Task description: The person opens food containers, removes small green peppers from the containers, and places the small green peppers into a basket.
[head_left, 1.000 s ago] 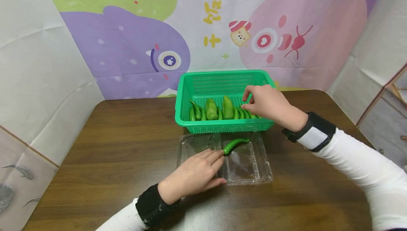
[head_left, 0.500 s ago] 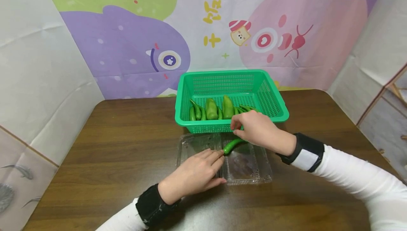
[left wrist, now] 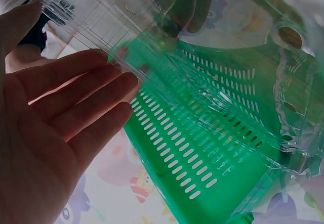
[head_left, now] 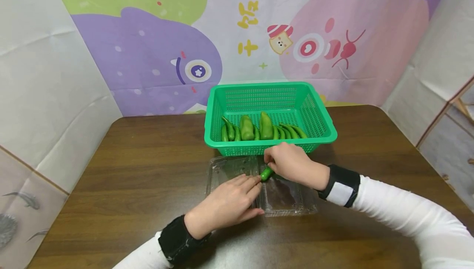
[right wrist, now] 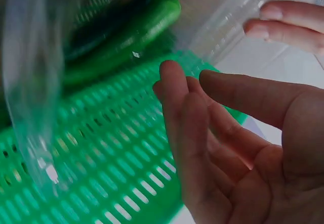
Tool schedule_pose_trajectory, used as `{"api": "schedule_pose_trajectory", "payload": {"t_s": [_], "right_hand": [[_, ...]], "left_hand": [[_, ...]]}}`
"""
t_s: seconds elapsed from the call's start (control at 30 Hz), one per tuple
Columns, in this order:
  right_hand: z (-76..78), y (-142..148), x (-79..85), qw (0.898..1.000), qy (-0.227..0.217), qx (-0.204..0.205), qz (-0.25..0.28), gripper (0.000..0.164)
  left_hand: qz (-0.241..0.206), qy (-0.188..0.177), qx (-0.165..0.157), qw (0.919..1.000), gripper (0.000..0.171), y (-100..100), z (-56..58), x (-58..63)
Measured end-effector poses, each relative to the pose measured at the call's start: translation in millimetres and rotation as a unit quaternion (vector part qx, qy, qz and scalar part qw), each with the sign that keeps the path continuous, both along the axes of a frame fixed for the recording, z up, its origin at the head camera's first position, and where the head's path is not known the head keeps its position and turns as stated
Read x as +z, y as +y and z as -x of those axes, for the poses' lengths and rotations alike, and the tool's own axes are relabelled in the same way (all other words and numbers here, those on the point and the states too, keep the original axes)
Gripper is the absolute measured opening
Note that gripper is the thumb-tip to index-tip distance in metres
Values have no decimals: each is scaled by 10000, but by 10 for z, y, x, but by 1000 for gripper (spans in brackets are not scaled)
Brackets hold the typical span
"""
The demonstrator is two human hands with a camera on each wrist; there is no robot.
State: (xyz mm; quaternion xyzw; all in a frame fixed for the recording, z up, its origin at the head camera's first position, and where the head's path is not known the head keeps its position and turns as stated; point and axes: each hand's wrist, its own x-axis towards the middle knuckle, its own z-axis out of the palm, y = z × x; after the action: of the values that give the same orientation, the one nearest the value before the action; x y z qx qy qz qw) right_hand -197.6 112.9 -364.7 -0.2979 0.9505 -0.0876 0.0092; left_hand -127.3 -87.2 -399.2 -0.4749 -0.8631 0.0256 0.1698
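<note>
A clear plastic clamshell container [head_left: 283, 195] lies unfolded on the table, its two halves side by side. In its right half rests one long green chili pepper [head_left: 266, 174], partly covered by my right hand [head_left: 292, 164]. That hand hovers over the pepper with bent fingers; the right wrist view shows nothing between thumb and fingertips, the pepper [right wrist: 136, 37] just beyond them. My left hand [head_left: 229, 203] lies with straight fingers across the container's middle, fingertips by the pepper's near end. In the left wrist view those fingers [left wrist: 101, 105] touch the plastic edge.
Behind the container stands a green perforated basket [head_left: 314, 139]. Inside are several slim green chili peppers [head_left: 294, 131] and two thicker green peppers [head_left: 266, 126]. A cartoon-printed cloth [head_left: 255, 22] hangs behind the wooden table [head_left: 140, 170].
My right hand has come down from over the basket's right side, toward me and left, onto the pepper in the container. My left hand has stayed in place.
</note>
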Motion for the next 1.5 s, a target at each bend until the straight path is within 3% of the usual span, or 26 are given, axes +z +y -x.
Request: {"api": "schedule_pose_trajectory", "payload": {"t_s": [0.33, 0.7, 1.17, 1.5], "right_hand": [[31, 24, -90, 9978, -587, 106, -280, 16], [69, 80, -197, 9924, -1159, 257, -324, 7], [18, 139, -306, 9958, -508, 361, -664, 28], [-22, 140, -321, 9976, -532, 50, -436, 25]], "left_hand": [[17, 5, -1, 10000, 54, 7, -5, -2], [24, 41, 26, 10000, 56, 13, -4, 1], [43, -59, 49, 10000, 56, 17, 2, -4], [22, -60, 41, 10000, 57, 17, -2, 7]]}}
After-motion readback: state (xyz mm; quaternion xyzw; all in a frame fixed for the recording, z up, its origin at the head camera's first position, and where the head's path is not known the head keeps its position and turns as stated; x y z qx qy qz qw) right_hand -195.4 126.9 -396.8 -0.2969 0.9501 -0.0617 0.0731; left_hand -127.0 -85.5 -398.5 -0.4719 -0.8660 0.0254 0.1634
